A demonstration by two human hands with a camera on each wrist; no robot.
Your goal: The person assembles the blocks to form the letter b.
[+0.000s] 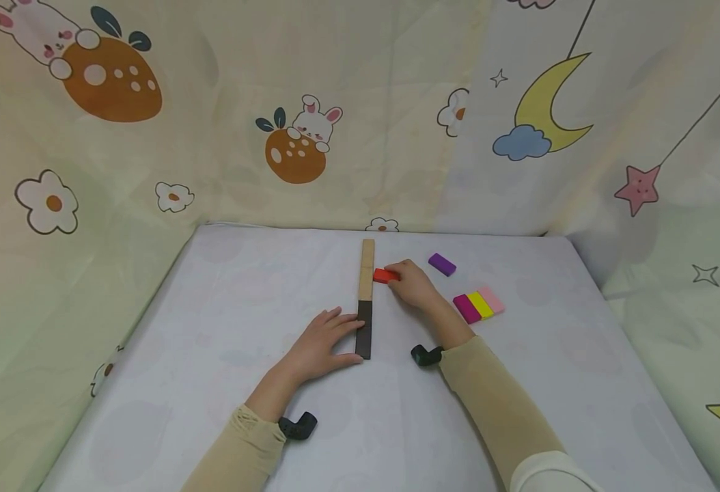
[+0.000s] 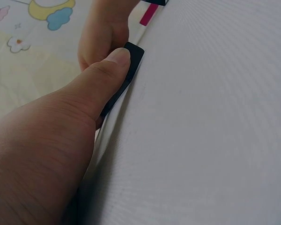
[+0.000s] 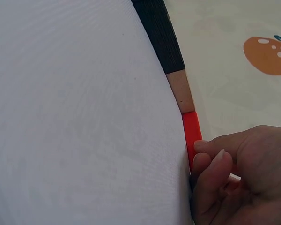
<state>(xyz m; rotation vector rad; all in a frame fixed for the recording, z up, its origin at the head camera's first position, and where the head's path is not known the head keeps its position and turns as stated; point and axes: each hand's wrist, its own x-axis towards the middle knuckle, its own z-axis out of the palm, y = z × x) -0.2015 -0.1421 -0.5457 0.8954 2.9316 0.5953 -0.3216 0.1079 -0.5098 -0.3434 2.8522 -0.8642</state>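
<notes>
A straight row of thin blocks runs away from me, with tan blocks (image 1: 367, 263) at the far end and black blocks (image 1: 364, 345) at the near end. My left hand (image 1: 317, 347) is spread beside the row, its fingertips touching the black part. Its thumb rests at the near end, as the left wrist view shows from close by. My right hand (image 1: 417, 285) pinches a red block (image 1: 384, 275) between thumb and fingers. In the right wrist view the end of this red block (image 3: 191, 126) stands right at the tan block (image 3: 181, 91).
A purple block (image 1: 442, 264) lies alone at the back right. Magenta (image 1: 467, 309), yellow (image 1: 480, 305) and light pink (image 1: 492, 300) blocks lie side by side near my right forearm. The white tabletop (image 1: 243, 273) ends at a patterned cloth wall (image 1: 360, 157).
</notes>
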